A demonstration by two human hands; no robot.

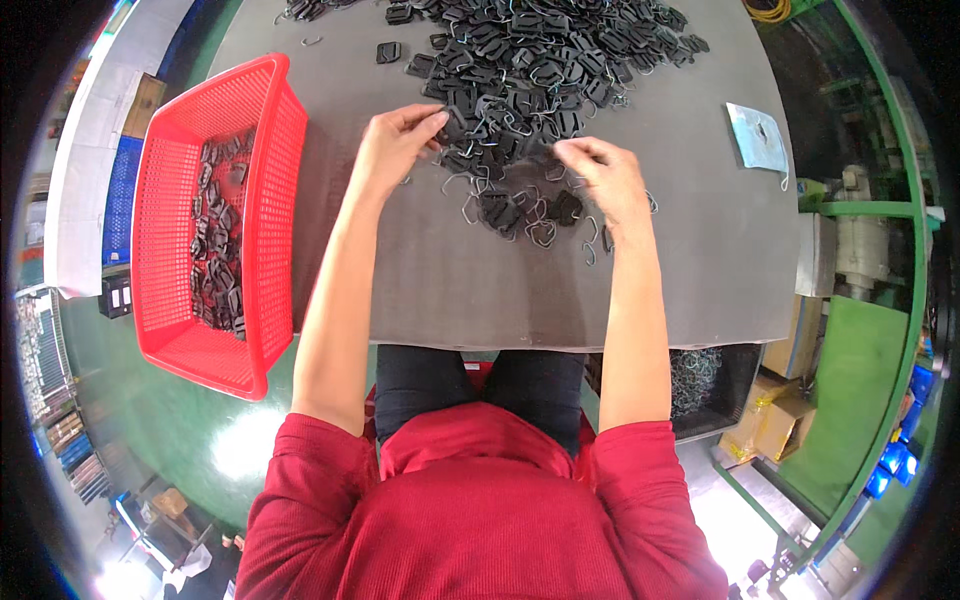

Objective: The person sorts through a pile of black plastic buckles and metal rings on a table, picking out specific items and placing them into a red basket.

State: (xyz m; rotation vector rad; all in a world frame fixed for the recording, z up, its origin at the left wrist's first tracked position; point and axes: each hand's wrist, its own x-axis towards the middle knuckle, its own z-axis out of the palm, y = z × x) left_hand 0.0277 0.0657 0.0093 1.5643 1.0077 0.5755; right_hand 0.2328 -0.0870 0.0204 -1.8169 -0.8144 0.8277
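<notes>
Dark plastic buckles point(520, 55) are heaped at the far side of the grey table, mixed with bent metal wire rings. At the heap's near left edge, my left hand point(396, 148) pinches a black buckle point(453, 123) between thumb and fingers. My right hand point(608, 178) is over the heap's near right edge, its thumb and fingertips drawn together; whatever they hold, if anything, is too small to make out. Between and just below my hands lie loose wire rings point(541, 233) and a few more black buckles point(498, 210).
To the left stands a red plastic basket point(278, 210) partly filled with black buckles. A light blue face mask point(760, 138) lies on the table's right side. Below the right front edge is a dark crate point(742, 385) of metal rings. Cardboard boxes point(785, 425) stand beyond it.
</notes>
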